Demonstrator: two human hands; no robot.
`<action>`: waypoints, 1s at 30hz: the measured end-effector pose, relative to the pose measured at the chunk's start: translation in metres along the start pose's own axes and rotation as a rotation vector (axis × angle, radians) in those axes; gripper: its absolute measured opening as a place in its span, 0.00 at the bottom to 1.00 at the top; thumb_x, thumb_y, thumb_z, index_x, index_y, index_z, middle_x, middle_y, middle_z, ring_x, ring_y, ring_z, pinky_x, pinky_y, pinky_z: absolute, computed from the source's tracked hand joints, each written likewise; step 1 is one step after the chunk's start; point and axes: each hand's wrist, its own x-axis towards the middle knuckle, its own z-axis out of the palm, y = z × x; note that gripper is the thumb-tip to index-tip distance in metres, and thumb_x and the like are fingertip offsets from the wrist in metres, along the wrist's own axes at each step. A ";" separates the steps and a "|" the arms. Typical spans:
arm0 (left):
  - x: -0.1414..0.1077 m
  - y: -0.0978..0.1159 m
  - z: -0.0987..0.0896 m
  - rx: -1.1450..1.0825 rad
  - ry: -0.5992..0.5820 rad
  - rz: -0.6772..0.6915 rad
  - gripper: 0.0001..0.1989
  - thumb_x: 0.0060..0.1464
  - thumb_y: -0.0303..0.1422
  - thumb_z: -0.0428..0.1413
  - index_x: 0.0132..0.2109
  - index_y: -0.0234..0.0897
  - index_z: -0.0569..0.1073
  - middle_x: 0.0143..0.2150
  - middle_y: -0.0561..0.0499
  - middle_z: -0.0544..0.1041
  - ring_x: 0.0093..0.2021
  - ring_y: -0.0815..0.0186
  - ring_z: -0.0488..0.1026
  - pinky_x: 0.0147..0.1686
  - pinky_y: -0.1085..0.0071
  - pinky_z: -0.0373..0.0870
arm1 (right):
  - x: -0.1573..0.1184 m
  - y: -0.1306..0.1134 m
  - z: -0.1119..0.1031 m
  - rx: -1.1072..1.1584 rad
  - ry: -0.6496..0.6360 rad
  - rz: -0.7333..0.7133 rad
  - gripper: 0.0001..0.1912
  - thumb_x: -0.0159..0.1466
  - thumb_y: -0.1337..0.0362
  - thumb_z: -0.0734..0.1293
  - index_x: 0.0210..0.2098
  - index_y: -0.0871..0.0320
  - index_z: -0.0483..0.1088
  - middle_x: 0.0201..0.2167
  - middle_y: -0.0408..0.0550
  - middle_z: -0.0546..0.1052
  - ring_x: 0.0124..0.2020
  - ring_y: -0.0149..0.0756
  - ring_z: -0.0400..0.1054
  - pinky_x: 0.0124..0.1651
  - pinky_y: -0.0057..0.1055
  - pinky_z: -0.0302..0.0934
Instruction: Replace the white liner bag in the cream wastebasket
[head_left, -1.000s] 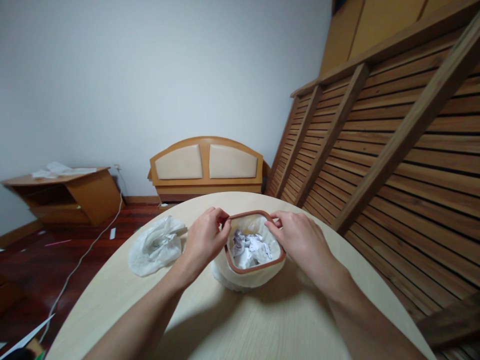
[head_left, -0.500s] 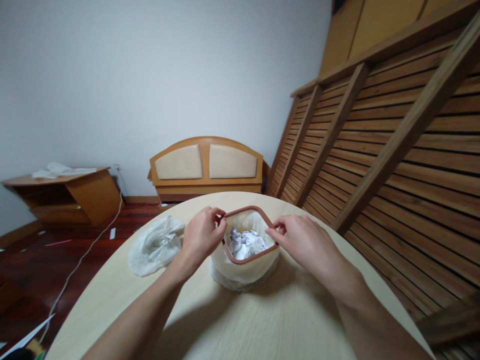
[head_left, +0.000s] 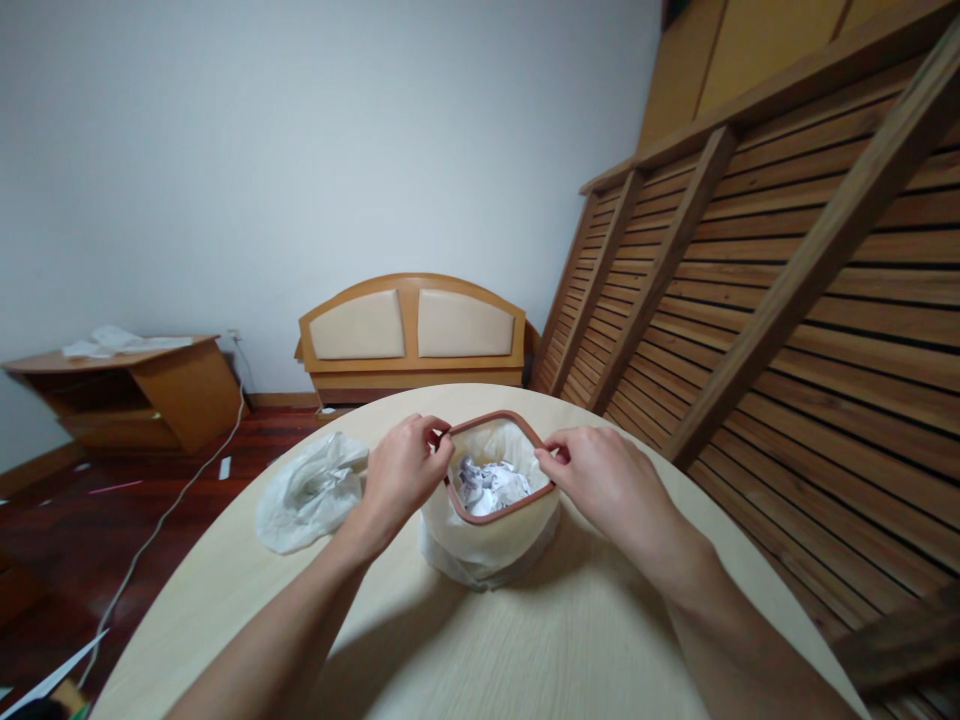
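Note:
A small trash bin (head_left: 487, 540) lined with a whitish plastic bag stands on the round table (head_left: 570, 640). Around its mouth runs a brown rim ring (head_left: 496, 517), slightly tilted, and crumpled white paper (head_left: 491, 487) lies inside. My left hand (head_left: 409, 465) pinches the ring at its left corner. At the ring's right corner, my right hand (head_left: 600, 480) grips it between thumb and fingers. Left of my left hand, a crumpled white plastic bag (head_left: 309, 495) rests on the table.
A slatted wooden frame (head_left: 750, 330) leans along the right side. Beyond the table stands a padded headboard (head_left: 411, 320). At the left is a low wooden desk (head_left: 180, 390) with white material on top. A cable (head_left: 161, 520) trails over the dark floor.
The ring has shifted very slightly, its near edge a little higher. My right hand has moved marginally along its corner; my left hand stays in place.

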 end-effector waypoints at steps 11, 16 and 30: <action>0.005 -0.009 0.005 0.017 -0.005 -0.002 0.11 0.57 0.34 0.54 0.42 0.41 0.80 0.37 0.50 0.79 0.38 0.60 0.76 0.37 0.69 0.65 | 0.007 0.002 0.006 0.124 0.064 -0.064 0.14 0.68 0.59 0.63 0.35 0.52 0.82 0.34 0.51 0.84 0.39 0.45 0.77 0.35 0.33 0.59; 0.008 -0.012 0.007 0.006 -0.003 -0.029 0.12 0.57 0.33 0.53 0.42 0.40 0.81 0.41 0.49 0.81 0.41 0.59 0.77 0.41 0.68 0.67 | 0.009 0.006 0.010 0.274 0.066 -0.163 0.14 0.69 0.59 0.63 0.46 0.51 0.79 0.41 0.49 0.83 0.40 0.42 0.77 0.37 0.32 0.62; 0.012 -0.018 0.013 -0.072 -0.006 -0.068 0.14 0.57 0.34 0.52 0.42 0.38 0.82 0.42 0.47 0.83 0.39 0.59 0.78 0.40 0.68 0.70 | 0.003 0.019 0.011 0.296 0.014 -0.408 0.23 0.65 0.53 0.69 0.57 0.54 0.73 0.54 0.53 0.78 0.53 0.47 0.73 0.56 0.44 0.65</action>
